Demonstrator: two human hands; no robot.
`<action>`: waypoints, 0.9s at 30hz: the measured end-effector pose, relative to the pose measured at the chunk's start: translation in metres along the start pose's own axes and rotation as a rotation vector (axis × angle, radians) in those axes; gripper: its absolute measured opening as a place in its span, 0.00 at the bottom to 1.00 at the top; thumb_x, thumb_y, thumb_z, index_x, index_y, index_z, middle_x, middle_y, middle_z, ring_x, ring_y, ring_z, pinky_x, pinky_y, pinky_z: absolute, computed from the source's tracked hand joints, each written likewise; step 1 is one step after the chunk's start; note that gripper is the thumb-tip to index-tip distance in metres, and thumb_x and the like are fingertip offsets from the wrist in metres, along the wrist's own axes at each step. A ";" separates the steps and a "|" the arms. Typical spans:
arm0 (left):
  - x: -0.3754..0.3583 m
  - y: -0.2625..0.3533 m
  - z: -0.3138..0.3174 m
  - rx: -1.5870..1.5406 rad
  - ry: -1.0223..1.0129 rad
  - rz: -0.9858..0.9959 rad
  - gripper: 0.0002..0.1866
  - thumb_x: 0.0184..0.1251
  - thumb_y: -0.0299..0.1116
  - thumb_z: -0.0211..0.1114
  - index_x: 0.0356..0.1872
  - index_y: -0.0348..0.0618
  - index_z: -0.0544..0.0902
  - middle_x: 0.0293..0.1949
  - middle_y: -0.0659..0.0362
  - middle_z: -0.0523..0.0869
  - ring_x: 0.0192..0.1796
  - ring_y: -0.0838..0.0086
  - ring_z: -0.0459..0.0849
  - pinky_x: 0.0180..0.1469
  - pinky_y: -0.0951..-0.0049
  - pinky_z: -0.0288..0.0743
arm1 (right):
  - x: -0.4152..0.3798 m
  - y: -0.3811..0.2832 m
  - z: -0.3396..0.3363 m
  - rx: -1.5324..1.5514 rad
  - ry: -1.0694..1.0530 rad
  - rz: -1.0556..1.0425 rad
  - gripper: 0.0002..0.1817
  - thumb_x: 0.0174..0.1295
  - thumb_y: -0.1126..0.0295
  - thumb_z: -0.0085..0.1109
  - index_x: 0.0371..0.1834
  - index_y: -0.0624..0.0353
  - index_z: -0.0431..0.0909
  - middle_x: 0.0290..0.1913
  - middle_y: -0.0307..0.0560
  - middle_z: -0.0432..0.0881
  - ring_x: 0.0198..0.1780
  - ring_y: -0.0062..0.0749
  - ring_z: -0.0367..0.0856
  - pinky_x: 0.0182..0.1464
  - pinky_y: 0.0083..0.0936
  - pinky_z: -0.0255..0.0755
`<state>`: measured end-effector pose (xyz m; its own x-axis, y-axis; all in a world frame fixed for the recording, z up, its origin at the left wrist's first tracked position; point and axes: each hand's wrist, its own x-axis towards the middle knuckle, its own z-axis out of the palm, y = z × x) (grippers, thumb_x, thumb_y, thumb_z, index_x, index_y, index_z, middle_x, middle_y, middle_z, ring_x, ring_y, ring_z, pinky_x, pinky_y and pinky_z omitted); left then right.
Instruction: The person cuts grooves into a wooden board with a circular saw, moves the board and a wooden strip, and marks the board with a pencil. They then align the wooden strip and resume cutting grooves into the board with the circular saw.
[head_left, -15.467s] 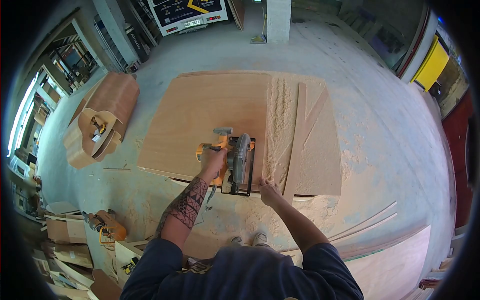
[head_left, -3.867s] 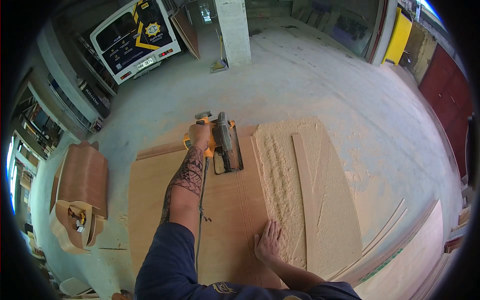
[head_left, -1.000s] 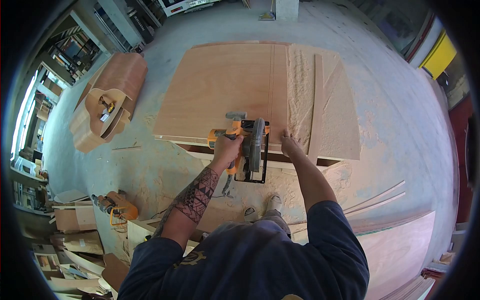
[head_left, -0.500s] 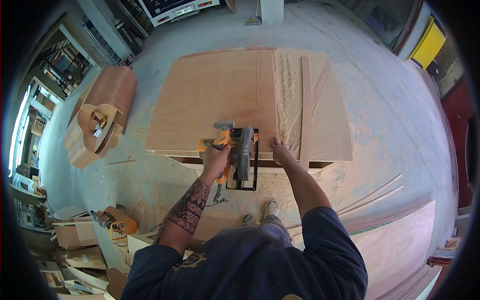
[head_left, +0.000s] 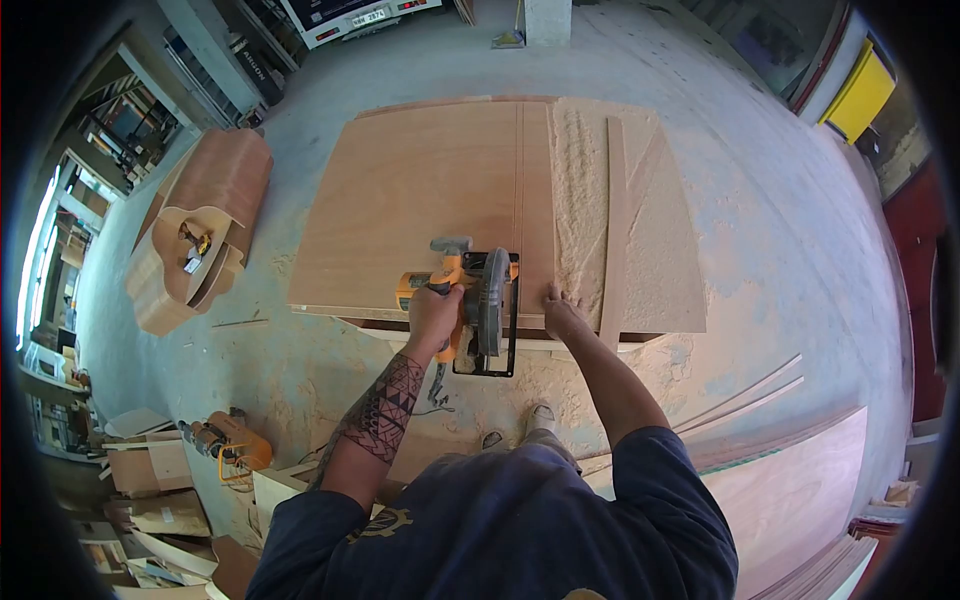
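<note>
My left hand (head_left: 434, 318) is wrapped round the handle of an orange and grey circular saw (head_left: 487, 302). The saw rests at the near edge of a brown plywood sheet (head_left: 420, 200), its black base plate partly overhanging. A pair of thin lines runs along the sheet away from the saw. My right hand (head_left: 565, 308) lies at the sheet's near right corner, fingers spread and holding nothing. Right of it, a narrow wood strip (head_left: 614, 220) lies on a sawdust-covered board (head_left: 660, 250).
Curved plywood pieces (head_left: 210, 220) stand at the left with a drill inside. An orange compressor (head_left: 235, 440) sits lower left near cardboard boxes (head_left: 150, 468). Plywood sheets (head_left: 800, 480) lie lower right, beside thin strips (head_left: 745, 392). A yellow bin (head_left: 860, 92) stands far right.
My right hand has shifted slightly toward me along the sheet's edge, its fingers more spread. The saw and my left hand have barely moved.
</note>
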<state>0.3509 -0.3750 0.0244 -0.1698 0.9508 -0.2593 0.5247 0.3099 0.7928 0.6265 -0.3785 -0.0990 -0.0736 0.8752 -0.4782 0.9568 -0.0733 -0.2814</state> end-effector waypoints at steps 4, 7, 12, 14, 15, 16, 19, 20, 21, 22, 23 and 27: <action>0.020 0.004 0.008 -0.052 0.025 0.010 0.22 0.67 0.46 0.74 0.36 0.28 0.89 0.32 0.41 0.91 0.39 0.48 0.93 0.42 0.53 0.83 | 0.010 -0.004 0.002 -0.093 -0.044 0.035 0.36 0.67 0.79 0.44 0.83 0.51 0.65 0.91 0.47 0.42 0.88 0.56 0.50 0.82 0.73 0.44; 0.031 0.009 0.011 -0.038 0.049 0.020 0.23 0.67 0.45 0.75 0.36 0.28 0.89 0.33 0.40 0.91 0.40 0.46 0.92 0.43 0.52 0.82 | 0.015 -0.002 0.008 -0.039 -0.025 0.050 0.34 0.70 0.77 0.43 0.82 0.53 0.67 0.91 0.48 0.41 0.88 0.56 0.50 0.83 0.71 0.44; 0.045 0.015 0.016 -0.018 0.064 0.000 0.24 0.65 0.46 0.75 0.36 0.27 0.89 0.34 0.38 0.91 0.42 0.46 0.92 0.45 0.52 0.83 | 0.013 -0.001 0.009 -0.041 -0.012 0.037 0.32 0.72 0.76 0.42 0.81 0.54 0.68 0.91 0.48 0.40 0.88 0.55 0.50 0.83 0.70 0.44; 0.052 0.014 0.019 -0.006 0.080 0.012 0.24 0.65 0.47 0.75 0.36 0.27 0.89 0.35 0.38 0.91 0.43 0.45 0.92 0.46 0.52 0.83 | 0.010 0.000 0.007 -0.029 -0.024 0.028 0.32 0.71 0.76 0.42 0.80 0.54 0.69 0.91 0.48 0.40 0.88 0.55 0.50 0.83 0.70 0.45; 0.053 0.018 0.018 0.017 0.086 0.023 0.24 0.65 0.47 0.74 0.36 0.28 0.89 0.35 0.37 0.91 0.44 0.45 0.92 0.46 0.51 0.84 | 0.008 0.000 0.005 -0.024 -0.026 0.022 0.32 0.71 0.76 0.42 0.81 0.54 0.69 0.91 0.48 0.40 0.88 0.55 0.50 0.83 0.70 0.45; 0.054 0.022 0.017 0.006 0.096 0.022 0.24 0.65 0.47 0.74 0.36 0.28 0.89 0.35 0.37 0.91 0.44 0.45 0.92 0.46 0.51 0.84 | 0.007 0.000 0.004 -0.019 -0.028 0.016 0.33 0.70 0.76 0.41 0.81 0.54 0.69 0.91 0.48 0.40 0.88 0.55 0.50 0.83 0.70 0.45; 0.053 0.038 0.015 -0.016 0.089 0.013 0.24 0.65 0.46 0.74 0.36 0.27 0.89 0.36 0.37 0.91 0.44 0.45 0.92 0.47 0.51 0.84 | 0.004 -0.002 0.003 -0.021 -0.029 0.021 0.35 0.69 0.78 0.40 0.82 0.52 0.66 0.91 0.47 0.38 0.88 0.54 0.50 0.84 0.68 0.46; 0.051 0.043 0.015 0.007 0.109 0.035 0.24 0.65 0.46 0.74 0.36 0.27 0.89 0.37 0.36 0.91 0.45 0.45 0.92 0.47 0.51 0.84 | 0.003 -0.002 0.003 -0.033 -0.033 0.026 0.36 0.69 0.79 0.40 0.83 0.51 0.64 0.91 0.47 0.38 0.88 0.54 0.50 0.84 0.66 0.47; 0.054 0.044 0.015 0.032 0.127 0.057 0.24 0.66 0.46 0.73 0.37 0.27 0.89 0.37 0.36 0.91 0.45 0.45 0.92 0.47 0.51 0.84 | 0.002 -0.003 0.002 -0.044 -0.037 0.031 0.37 0.69 0.79 0.39 0.84 0.50 0.63 0.91 0.47 0.37 0.88 0.53 0.50 0.84 0.65 0.47; 0.062 0.041 0.019 0.029 0.129 0.059 0.24 0.66 0.46 0.73 0.37 0.27 0.89 0.37 0.36 0.91 0.45 0.45 0.92 0.47 0.51 0.84 | -0.001 -0.004 0.002 0.001 -0.024 0.030 0.33 0.74 0.74 0.39 0.83 0.51 0.65 0.91 0.46 0.40 0.88 0.51 0.50 0.84 0.66 0.45; 0.072 0.037 0.024 0.037 0.161 0.082 0.20 0.65 0.43 0.73 0.33 0.30 0.87 0.30 0.45 0.89 0.34 0.54 0.90 0.36 0.57 0.81 | -0.002 -0.004 0.001 0.049 -0.010 0.031 0.29 0.79 0.68 0.38 0.83 0.52 0.66 0.91 0.46 0.42 0.88 0.50 0.50 0.84 0.68 0.42; 0.096 0.040 0.032 0.006 0.173 0.064 0.16 0.64 0.39 0.73 0.29 0.33 0.85 0.23 0.54 0.86 0.21 0.65 0.86 0.24 0.63 0.76 | -0.003 -0.005 -0.001 0.062 -0.031 0.050 0.30 0.78 0.69 0.38 0.84 0.53 0.64 0.91 0.47 0.43 0.88 0.50 0.52 0.84 0.65 0.44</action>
<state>0.3824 -0.2716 0.0130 -0.2767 0.9547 -0.1098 0.5435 0.2496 0.8014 0.6218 -0.3802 -0.0956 -0.0359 0.8543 -0.5185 0.9404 -0.1467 -0.3069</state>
